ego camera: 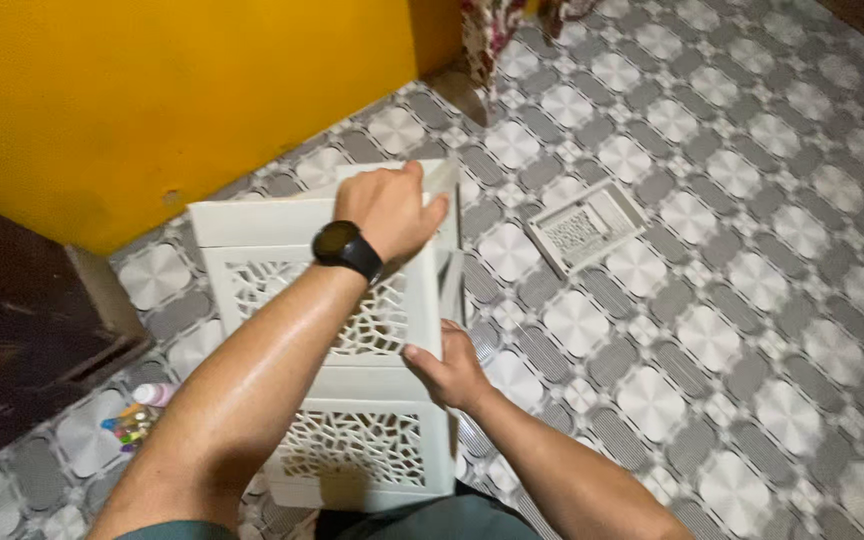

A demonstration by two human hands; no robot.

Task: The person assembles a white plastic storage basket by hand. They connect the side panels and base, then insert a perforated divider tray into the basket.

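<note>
A white plastic drawer unit with cut-out lattice fronts stands on the patterned floor in front of me. My left hand, with a black watch on the wrist, grips the far top edge of the unit's upper section. My right hand holds the right side of the unit, at the seam between the upper section and the lower drawer. The upper section sits slightly askew on the lower one.
A separate white lattice panel lies flat on the grey-and-white floor to the right. A yellow wall rises behind the unit. Dark wooden furniture stands at left, with small colourful items on the floor beside it.
</note>
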